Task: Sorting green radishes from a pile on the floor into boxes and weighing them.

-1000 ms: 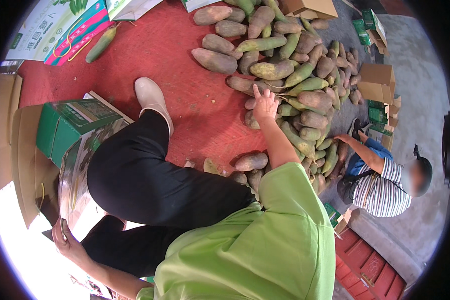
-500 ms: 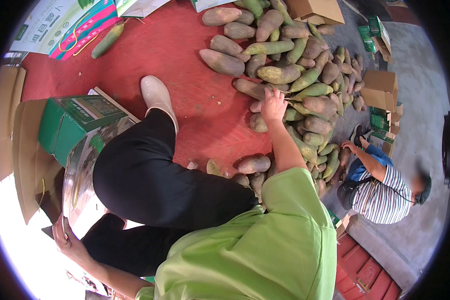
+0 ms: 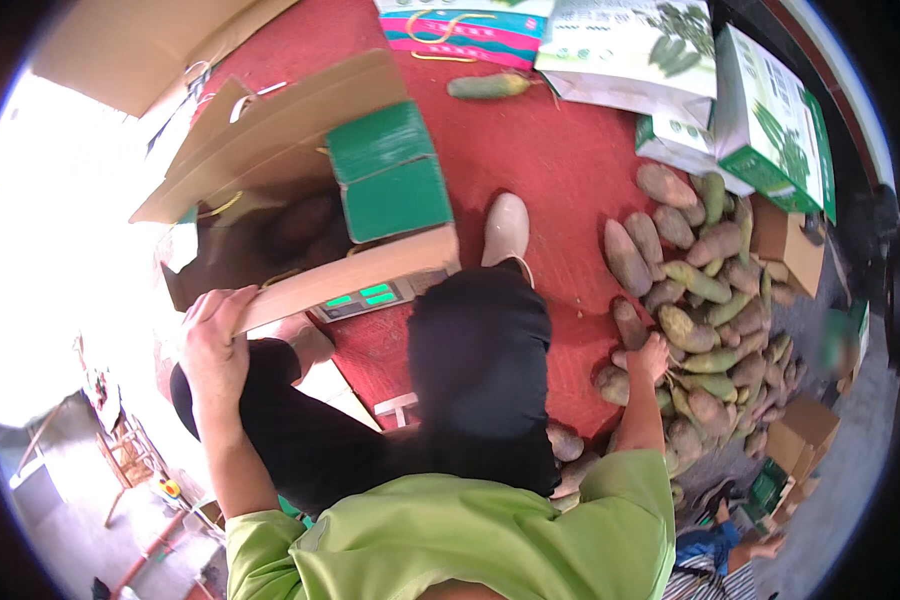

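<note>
My left hand is closed around the near edge of an open brown cardboard box with a green flap. Dark rounded shapes, too dim to make out, lie inside it. Off to the right, my right hand reaches to the near left side of a heap of long green and purplish-brown radishes. Its fingers are curled at the end of a brownish radish, which still lies against the heap. The fingertips are partly hidden among the roots.
A digital scale display glows green below the box's near side. One green radish lies alone on the red floor. White-and-green cartons stand at the back. A co-worker in stripes is at lower right.
My view has turned to the right, so box and heap appear shifted. The left hand keeps hold of the box edge. The right hand stays at the same part of the heap, its fingers more curled.
</note>
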`<state>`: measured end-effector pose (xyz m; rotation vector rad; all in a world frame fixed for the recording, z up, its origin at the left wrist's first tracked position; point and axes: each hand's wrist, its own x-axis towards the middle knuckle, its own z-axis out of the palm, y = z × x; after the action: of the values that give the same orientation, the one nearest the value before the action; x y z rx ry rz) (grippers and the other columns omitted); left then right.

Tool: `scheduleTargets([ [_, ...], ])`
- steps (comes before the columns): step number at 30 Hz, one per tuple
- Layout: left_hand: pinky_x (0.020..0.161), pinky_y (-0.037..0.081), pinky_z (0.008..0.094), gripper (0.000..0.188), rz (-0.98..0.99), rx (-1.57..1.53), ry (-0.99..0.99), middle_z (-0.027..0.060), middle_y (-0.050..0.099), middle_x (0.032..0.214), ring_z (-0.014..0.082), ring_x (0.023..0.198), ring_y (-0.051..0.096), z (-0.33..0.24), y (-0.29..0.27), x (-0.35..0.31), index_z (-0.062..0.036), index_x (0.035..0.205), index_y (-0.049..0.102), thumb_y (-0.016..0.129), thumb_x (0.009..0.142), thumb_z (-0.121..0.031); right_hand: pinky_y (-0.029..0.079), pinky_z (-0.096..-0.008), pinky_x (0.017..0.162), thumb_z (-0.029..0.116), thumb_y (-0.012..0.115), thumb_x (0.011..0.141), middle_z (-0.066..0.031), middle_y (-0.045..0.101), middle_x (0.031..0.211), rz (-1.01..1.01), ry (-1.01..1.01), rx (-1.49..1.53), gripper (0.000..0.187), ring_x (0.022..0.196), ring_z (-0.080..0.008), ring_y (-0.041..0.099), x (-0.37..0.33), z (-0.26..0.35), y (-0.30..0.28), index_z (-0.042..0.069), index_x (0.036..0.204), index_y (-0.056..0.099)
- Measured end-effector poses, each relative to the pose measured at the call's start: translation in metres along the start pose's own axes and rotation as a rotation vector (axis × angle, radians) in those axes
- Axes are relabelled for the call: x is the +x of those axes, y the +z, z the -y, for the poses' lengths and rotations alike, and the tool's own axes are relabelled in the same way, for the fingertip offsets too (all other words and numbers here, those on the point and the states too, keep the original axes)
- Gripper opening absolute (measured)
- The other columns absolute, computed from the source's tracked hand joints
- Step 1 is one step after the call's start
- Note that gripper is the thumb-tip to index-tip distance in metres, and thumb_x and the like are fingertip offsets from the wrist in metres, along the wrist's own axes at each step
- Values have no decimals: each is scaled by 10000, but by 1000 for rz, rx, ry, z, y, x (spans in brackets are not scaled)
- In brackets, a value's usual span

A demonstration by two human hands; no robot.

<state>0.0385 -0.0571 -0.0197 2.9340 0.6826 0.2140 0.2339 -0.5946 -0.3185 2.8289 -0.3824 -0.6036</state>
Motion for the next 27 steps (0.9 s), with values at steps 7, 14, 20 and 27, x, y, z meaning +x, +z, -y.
scheduleTargets([
  [7,740,493,354,295,-56,35,43,40,629,829,241,813,625,5,-4,-2,-96,930,672,624,651,-13,506,-403,835,205,806,591,-144,652,994,326,45,879,617,900,-303,638,6,-20,10,-52,1105,582],
  [14,748,493,371,260,-45,-6,48,39,637,838,251,817,625,9,-5,-4,-100,931,671,602,690,-33,459,-284,765,135,702,725,-51,625,973,454,-273,1254,414,846,-142,578,-72,59,-173,-18,1096,602],
  [20,761,485,366,250,-11,-31,49,42,622,827,251,824,617,8,-8,-3,-110,937,675,588,709,-54,446,-319,876,192,786,628,-110,615,1070,-37,-973,958,594,988,-191,578,-122,145,-325,-53,1129,579],
  [27,753,479,341,247,-10,23,67,22,594,800,208,828,605,16,-6,-8,-117,948,675,589,719,-79,472,-408,767,333,763,573,-134,611,921,-393,-1606,505,542,863,-324,594,-216,300,-392,19,992,626],
])
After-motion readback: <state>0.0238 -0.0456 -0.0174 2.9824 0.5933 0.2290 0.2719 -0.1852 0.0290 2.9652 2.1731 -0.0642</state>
